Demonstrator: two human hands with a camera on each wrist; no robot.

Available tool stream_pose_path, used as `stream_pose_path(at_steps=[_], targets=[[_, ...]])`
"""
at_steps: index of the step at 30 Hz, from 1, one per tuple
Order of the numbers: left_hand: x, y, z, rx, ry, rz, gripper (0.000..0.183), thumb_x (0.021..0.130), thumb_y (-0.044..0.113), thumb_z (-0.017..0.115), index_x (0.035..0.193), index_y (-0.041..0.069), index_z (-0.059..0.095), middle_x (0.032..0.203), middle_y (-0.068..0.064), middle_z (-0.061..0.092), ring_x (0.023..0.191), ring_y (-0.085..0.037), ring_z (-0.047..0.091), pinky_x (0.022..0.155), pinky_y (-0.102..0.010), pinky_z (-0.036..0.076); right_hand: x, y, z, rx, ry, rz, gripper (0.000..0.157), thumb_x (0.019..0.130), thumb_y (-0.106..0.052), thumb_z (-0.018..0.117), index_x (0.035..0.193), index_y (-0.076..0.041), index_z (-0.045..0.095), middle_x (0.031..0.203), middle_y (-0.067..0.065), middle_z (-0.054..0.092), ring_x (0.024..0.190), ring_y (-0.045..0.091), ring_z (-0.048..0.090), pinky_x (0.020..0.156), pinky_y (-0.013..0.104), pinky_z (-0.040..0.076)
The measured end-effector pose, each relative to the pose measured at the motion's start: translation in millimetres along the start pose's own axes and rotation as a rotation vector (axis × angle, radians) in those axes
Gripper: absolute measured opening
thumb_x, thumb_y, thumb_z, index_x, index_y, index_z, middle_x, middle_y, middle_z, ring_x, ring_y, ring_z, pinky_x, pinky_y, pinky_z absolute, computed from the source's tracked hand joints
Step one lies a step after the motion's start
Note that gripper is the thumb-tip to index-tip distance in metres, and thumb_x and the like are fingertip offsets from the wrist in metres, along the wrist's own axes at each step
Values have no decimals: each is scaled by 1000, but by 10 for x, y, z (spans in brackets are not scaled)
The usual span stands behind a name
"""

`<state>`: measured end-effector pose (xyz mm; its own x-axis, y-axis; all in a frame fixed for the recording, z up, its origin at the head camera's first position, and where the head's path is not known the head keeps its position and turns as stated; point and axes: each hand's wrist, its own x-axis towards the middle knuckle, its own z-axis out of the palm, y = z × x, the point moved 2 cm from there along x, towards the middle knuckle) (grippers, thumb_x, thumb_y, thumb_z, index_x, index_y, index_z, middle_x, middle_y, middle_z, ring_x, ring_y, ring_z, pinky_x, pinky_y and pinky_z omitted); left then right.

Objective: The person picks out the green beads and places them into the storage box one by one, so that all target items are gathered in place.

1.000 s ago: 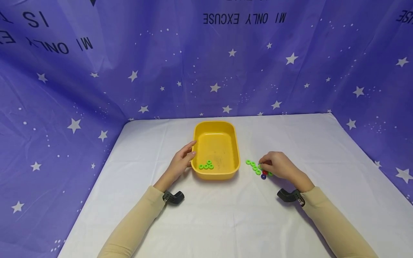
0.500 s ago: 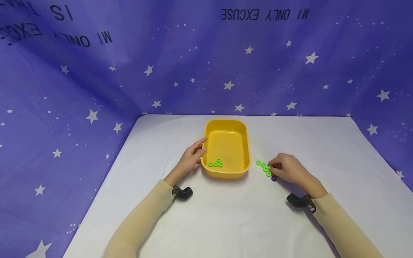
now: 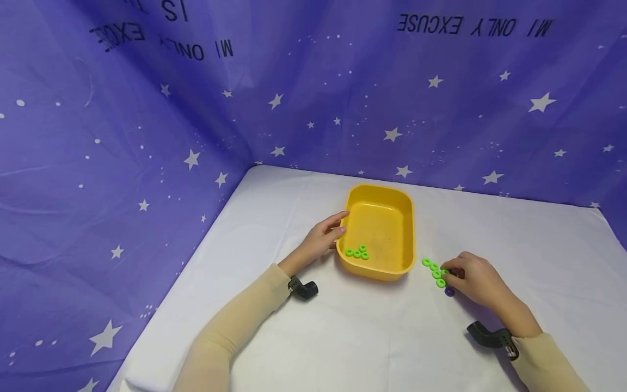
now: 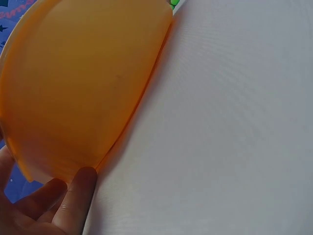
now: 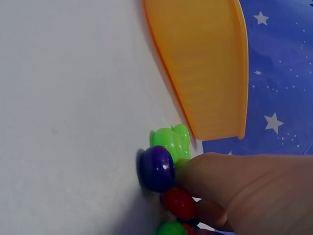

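Note:
A yellow plastic basin [image 3: 376, 275] stands on the white-covered table, with several green ring beads [image 3: 357, 254] in its near left corner. My left hand [image 3: 320, 239] rests against the basin's left side, its fingers fairly straight along the outer wall. To the right of the basin lies a small cluster of loose beads. Over it, my right hand [image 3: 477, 277] pinches a green bead [image 3: 444, 272] between thumb and fingertips. A purple bead [image 5: 156, 169] sits beside the thumb in the right wrist view, and a red bead [image 5: 178, 203] shows under the hand.
More green beads [image 3: 434, 267] lie in a loose line between the basin and the right hand. A purple star-printed curtain [image 3: 313, 98] encloses the table's back and sides. Dark curved cameras [image 3: 303, 288] are strapped to both wrists.
The head view has turned left, so everything appears further right. The right hand stays at the cluster, and the red bead seen in the head view earlier is now covered by it.

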<state>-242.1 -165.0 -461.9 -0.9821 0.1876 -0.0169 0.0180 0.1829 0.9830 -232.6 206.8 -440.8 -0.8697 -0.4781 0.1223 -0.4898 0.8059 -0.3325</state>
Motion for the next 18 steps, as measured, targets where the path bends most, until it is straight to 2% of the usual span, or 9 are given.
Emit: stream_pose_path(at_steps=[10, 18], targets=[[-14, -6, 1, 5, 2, 7, 51, 106, 29, 54, 156, 28, 44, 157, -18, 46, 130, -34, 60, 91, -36, 64, 38, 27, -73, 6, -29, 16, 21, 86, -13, 78, 103, -1, 78, 79, -3, 65, 68, 9, 50, 57, 20, 43], [-9, 8, 21, 18, 11, -10, 49, 106, 29, 53, 154, 32, 45, 155, -13, 49, 126, -29, 62, 90, -34, 64, 31, 39, -123, 24, -26, 44, 24, 86, -13, 79, 107, -1, 77, 81, -3, 70, 70, 9, 56, 61, 22, 49]])
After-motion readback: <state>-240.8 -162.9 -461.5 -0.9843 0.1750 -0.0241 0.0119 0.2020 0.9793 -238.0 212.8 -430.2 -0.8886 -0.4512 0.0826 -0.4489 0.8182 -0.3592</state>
